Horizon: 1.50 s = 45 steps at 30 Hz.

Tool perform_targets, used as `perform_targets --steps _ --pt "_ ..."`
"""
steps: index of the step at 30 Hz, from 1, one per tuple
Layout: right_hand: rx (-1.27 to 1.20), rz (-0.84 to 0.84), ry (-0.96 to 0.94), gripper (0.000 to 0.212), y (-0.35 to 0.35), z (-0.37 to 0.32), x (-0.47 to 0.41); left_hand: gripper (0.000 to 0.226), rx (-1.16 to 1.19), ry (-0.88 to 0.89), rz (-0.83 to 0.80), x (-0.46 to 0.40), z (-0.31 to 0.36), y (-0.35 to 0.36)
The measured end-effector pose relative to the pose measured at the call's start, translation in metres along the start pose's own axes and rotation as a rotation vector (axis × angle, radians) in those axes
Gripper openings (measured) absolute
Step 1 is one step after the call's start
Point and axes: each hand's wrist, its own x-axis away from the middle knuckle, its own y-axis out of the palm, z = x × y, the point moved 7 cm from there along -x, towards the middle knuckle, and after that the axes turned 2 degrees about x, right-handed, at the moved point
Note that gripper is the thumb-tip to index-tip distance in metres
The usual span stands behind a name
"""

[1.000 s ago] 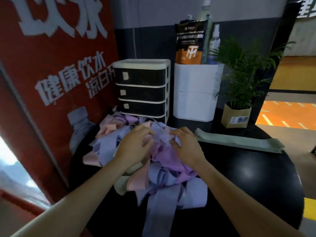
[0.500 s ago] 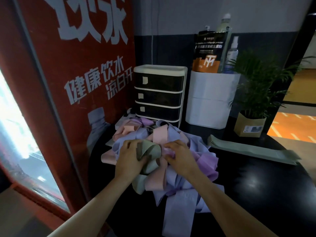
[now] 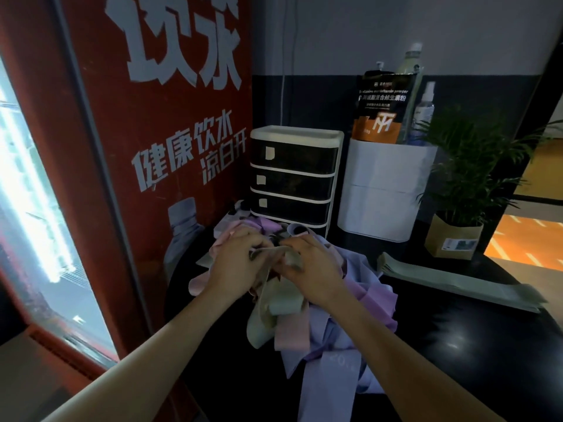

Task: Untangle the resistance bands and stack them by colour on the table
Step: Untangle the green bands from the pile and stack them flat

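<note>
A tangled heap of resistance bands [image 3: 344,324] in lilac, purple, pink and pale green lies on the black table [image 3: 475,345]. Both my hands are on top of the heap, close together. My left hand [image 3: 237,266] pinches one part of a pale green band [image 3: 274,306]. My right hand [image 3: 313,269] grips another part of the same green band, which hangs down in loops below my hands. A flat stack of green bands [image 3: 457,281] lies stretched out on the table to the right.
A small drawer unit [image 3: 294,175] and a white container [image 3: 384,190] with bottles and a pouch stand behind the heap. A potted plant [image 3: 457,205] is at the back right. A red vending machine [image 3: 137,147] fills the left side.
The green band has been lifted out of the heap and now hangs between my hands. My hands have drawn closer together. The camera has turned left.
</note>
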Motion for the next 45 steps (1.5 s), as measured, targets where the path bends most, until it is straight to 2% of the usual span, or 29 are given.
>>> perform_targets --steps 2,5,8,11,15,20,22,24,26,29,32,35,37,39,42,45 --pt "-0.058 0.083 0.017 0.018 -0.013 -0.007 -0.004 0.005 0.026 0.069 0.006 -0.007 0.016 -0.008" --pt "-0.145 0.158 0.046 0.014 -0.035 -0.008 -0.01 0.003 0.118 0.1 -0.006 -0.015 0.028 -0.016" --pt "-0.139 0.192 0.029 0.015 -0.059 -0.009 -0.015 0.013 0.143 0.071 0.013 -0.021 0.027 -0.02" --pt "-0.155 0.27 0.034 0.012 -0.082 -0.006 -0.019 0.011 0.153 -0.027 0.101 -0.026 0.022 -0.026" --pt "-0.164 0.284 0.026 0.016 -0.096 -0.007 -0.022 0.002 0.184 -0.035 0.065 -0.039 0.038 -0.022" --pt "-0.243 0.148 0.013 0.024 -0.1 -0.008 -0.021 0.011 0.416 -0.004 0.141 -0.063 0.07 -0.041" --pt "-0.29 0.181 0.027 0.019 -0.109 -0.007 -0.023 0.017 0.506 0.016 0.138 -0.072 0.084 -0.047" --pt "-0.395 0.261 0.085 0.017 -0.122 -0.003 -0.029 0.022 0.546 0.048 0.124 -0.08 0.098 -0.051" --pt "-0.493 0.27 0.119 0.021 -0.131 -0.003 -0.039 0.021 0.596 0.075 0.083 -0.085 0.112 -0.05" --pt "-0.564 0.221 0.097 0.015 -0.138 -0.013 -0.052 0.024 0.693 0.096 0.019 -0.091 0.127 -0.047" --pt "-0.667 0.287 0.076 0.008 -0.153 -0.017 -0.057 0.026 0.748 0.12 -0.021 -0.095 0.136 -0.05" --pt "-0.63 0.355 0.071 0.003 -0.17 -0.015 -0.058 0.026 0.853 0.048 -0.08 -0.097 0.138 -0.048" --pt "-0.598 0.355 0.072 0.011 -0.177 -0.013 -0.058 0.023 0.92 -0.029 -0.121 -0.097 0.141 -0.042" --pt "-0.581 0.331 0.067 0.018 -0.18 -0.011 -0.056 0.019 0.878 -0.041 -0.154 -0.1 0.148 -0.036" --pt "-0.585 0.309 0.071 0.027 -0.185 -0.005 -0.051 0.008 0.68 0.033 -0.127 -0.108 0.158 -0.026" --pt "-0.661 0.258 0.137 0.018 -0.182 0.011 -0.04 0.008 0.664 0.054 -0.086 -0.114 0.164 -0.013"
